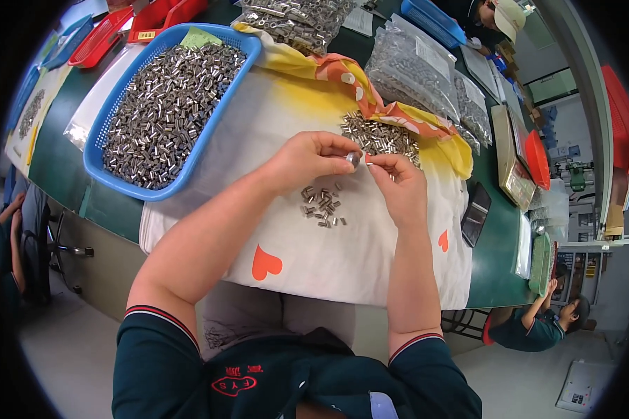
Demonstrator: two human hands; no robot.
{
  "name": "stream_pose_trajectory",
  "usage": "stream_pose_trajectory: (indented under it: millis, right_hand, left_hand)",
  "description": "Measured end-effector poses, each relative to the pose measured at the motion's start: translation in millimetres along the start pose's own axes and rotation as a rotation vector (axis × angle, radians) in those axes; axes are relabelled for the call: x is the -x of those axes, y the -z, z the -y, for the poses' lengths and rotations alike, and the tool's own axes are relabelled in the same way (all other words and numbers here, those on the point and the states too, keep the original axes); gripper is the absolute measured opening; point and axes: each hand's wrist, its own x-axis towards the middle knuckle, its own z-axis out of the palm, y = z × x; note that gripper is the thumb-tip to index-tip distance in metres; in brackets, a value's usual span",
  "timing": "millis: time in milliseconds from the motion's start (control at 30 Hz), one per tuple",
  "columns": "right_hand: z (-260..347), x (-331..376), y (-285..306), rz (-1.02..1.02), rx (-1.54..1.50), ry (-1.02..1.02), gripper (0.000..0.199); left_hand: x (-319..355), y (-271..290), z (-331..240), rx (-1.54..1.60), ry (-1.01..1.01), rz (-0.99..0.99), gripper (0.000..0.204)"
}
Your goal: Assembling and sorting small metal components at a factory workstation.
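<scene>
My left hand (319, 157) is closed round a small, round metal piece (353, 159), its flat end facing right. Just beside it, my right hand (401, 185) pinches a small, shiny metal cylinder (370, 163) between thumb and forefinger; most of it is hidden by the fingertips. Both hands are over a white cloth (342, 269) printed with red hearts. Below them lies a small loose group of metal cylinders (320, 206). Behind my hands is a larger pile of similar cylinders (377, 136), partly covered by my right hand and bordered by a bunched yellow-and-orange fold (405, 115) of cloth.
At left stands a blue basket (94, 143) heaped with metal cylinders. Bags of metal parts (412, 66) and another heap (297, 24) lie at the back. A dark flat phone-like object (476, 215) is at right on the green table (493, 269). Other people (538, 325) sit nearby.
</scene>
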Motion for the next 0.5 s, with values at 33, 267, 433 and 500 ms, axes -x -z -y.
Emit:
stream_pose_trajectory:
  millis: [33,267,433,500]
  right_hand:
    - [-2,1,-1,0.041,-0.094,0.053,0.008]
    - [6,7,-7,0.045,0.018,0.218,0.008]
    - [6,9,-12,-0.037,0.125,0.368,0.007]
    - [8,8,-13,-0.062,0.192,0.451,0.007]
  left_hand:
    - [0,-2,-1,0.025,0.012,0.009,0.03]
    - [0,-2,1,0.005,0.018,0.006,0.03]
    - [1,-3,-1,-0.081,0.004,-0.032,0.027]
    - [2,-3,-3,-0.096,0.01,-0.036,0.027]
